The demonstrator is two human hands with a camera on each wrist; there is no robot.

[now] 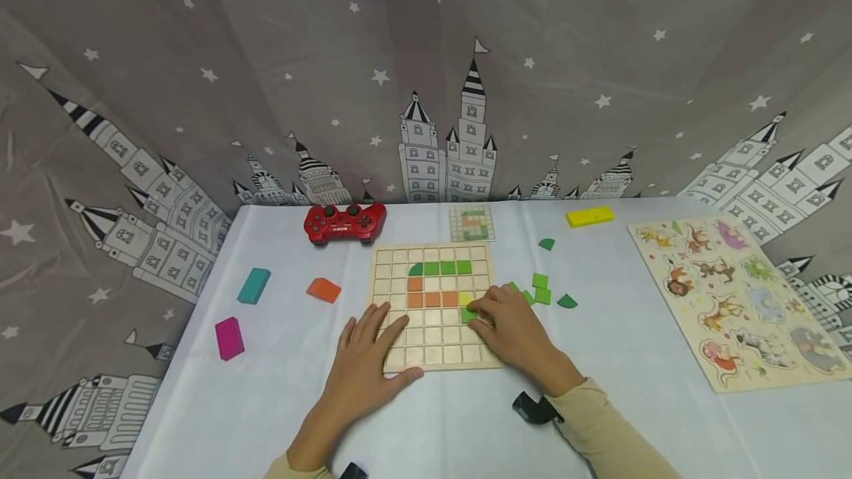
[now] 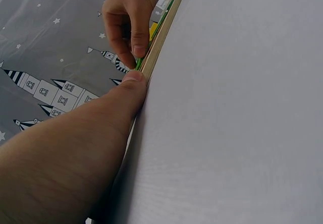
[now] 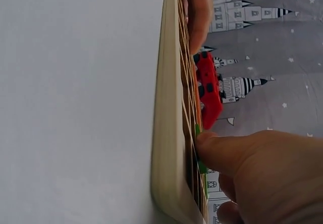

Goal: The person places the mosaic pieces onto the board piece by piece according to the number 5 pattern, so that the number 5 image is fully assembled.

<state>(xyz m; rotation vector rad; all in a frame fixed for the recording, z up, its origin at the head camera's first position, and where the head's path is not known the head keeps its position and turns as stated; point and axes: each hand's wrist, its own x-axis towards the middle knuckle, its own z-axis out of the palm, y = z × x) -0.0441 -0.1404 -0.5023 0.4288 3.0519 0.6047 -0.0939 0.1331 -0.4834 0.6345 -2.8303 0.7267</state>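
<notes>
A wooden grid board (image 1: 433,353) lies on the white table. My left hand (image 1: 362,368) rests over its lower left corner, fingers spread, the thumb along the near edge. At the board's right side my right hand (image 1: 515,327) pinches a green square tile (image 3: 201,153), which sits at the cell just below a yellow tile (image 1: 465,299). Orange tiles (image 1: 433,299) fill cells left of the yellow one. Higher up runs a row of green squares (image 1: 448,267), with a dark green rounded tile (image 1: 416,270) at its left end. The right fingers partly hide the held tile.
Loose green tiles (image 1: 542,295) lie right of the board. Behind it are a pattern card (image 1: 472,223) and a red game controller (image 1: 345,223). Teal (image 1: 254,285), magenta (image 1: 229,338), orange (image 1: 324,289) and yellow (image 1: 589,216) blocks surround it. An animal puzzle (image 1: 739,301) lies far right.
</notes>
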